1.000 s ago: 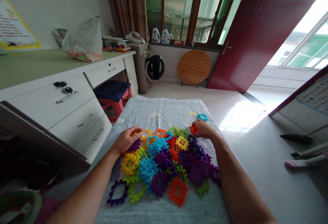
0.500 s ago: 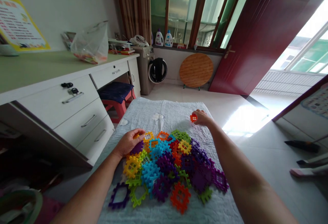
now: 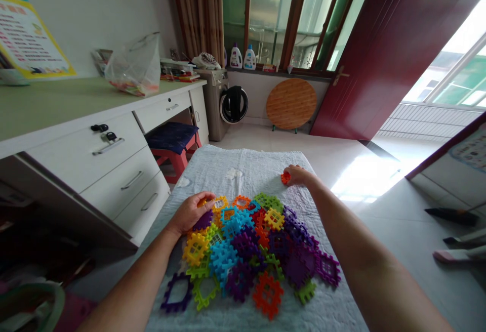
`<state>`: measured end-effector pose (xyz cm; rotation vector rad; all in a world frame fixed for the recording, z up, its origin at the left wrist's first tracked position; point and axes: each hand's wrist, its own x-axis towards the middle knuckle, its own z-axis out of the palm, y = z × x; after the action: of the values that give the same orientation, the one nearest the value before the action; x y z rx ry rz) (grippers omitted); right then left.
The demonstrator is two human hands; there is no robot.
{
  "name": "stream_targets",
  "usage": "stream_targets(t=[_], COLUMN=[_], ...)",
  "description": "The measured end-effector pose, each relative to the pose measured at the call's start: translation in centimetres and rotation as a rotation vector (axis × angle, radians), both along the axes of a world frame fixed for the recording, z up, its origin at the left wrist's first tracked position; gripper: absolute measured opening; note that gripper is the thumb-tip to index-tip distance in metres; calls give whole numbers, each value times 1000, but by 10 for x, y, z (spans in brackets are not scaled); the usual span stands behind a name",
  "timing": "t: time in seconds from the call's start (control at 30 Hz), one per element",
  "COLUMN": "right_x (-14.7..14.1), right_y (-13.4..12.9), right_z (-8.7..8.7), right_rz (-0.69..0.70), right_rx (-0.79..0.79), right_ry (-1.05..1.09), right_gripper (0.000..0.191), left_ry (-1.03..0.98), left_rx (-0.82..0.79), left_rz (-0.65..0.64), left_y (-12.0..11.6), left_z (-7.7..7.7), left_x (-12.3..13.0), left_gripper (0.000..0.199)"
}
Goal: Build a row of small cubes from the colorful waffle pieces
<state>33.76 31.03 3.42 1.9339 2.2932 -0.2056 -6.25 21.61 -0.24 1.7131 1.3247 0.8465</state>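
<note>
Orange tile [image 3: 285,178], head view (sole view): near the far right corner of the table [image 3: 261,167], pinched in the right hand [image 3: 298,175], fingers closed round its near-right side. Can't tell if it touches the cloth or sits just above. Small toothed plastic piece; looks light, stiff, a bit slick, hard to break. Best hold, my guess: thumb and fingertip on opposite toothed edges, or flat across both faces; teeth should stop it slipping.

Left hand [image 3: 192,211]: toward the table's left edge, fingers bent at the pile's left side, over a purple tile [image 3: 204,219], fingertips by a yellow window tile [image 3: 219,203]. Gripping or just resting, can't tell.

Pile of tiles [image 3: 233,220]: mixed colours, overlapping, middle to near part of the table. Loose stack, so likely slides if pushed; pick top ones by the rim. Dark purple frame [image 3: 175,306] toward the near left corner, big opening, easy finger hold. Magenta tile [image 3: 328,270] by the right edge.
</note>
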Motion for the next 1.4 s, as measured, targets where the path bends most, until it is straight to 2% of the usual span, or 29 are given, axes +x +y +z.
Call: stream_targets(t=[0.1,0.27,0.43,0.57,0.77,0.97,1.13,1.27,1.4], right_x=[10,26,13,3,7,8,15,24,24], right_y=[1,4,-1,-4,-3,-3,-11,-26,-51], right_z=[10,25,11,-2,1,-4,6,14,10], right_rz=[-11,-30,5,10,7,-29,-53,-103,-173], right_rx=[37,106,25,-7,-9,-5,87,215,370], right_ry=[41,85,47,13,2,42,160,325,603], right_gripper=[61,57,61,49,47,46,60,49,35], left_ry=[0,-19,1,-1,2,-14,-38,-2,6], left_rx=[0,-1,-4,-14,-21,-27,-25,5,-5], left_rz=[-3,-17,-18,-19,-15,-11,-8,-8,3], left_y=[0,2,2,0,0,0,1,2,1], left_z=[-1,-2,-3,-1,0,0,-1,-3,-1], left_x=[0,-1,-1,-1,-1,0,-1,-1,0], left_gripper=[44,43,42,41,41,42,44,43,45])
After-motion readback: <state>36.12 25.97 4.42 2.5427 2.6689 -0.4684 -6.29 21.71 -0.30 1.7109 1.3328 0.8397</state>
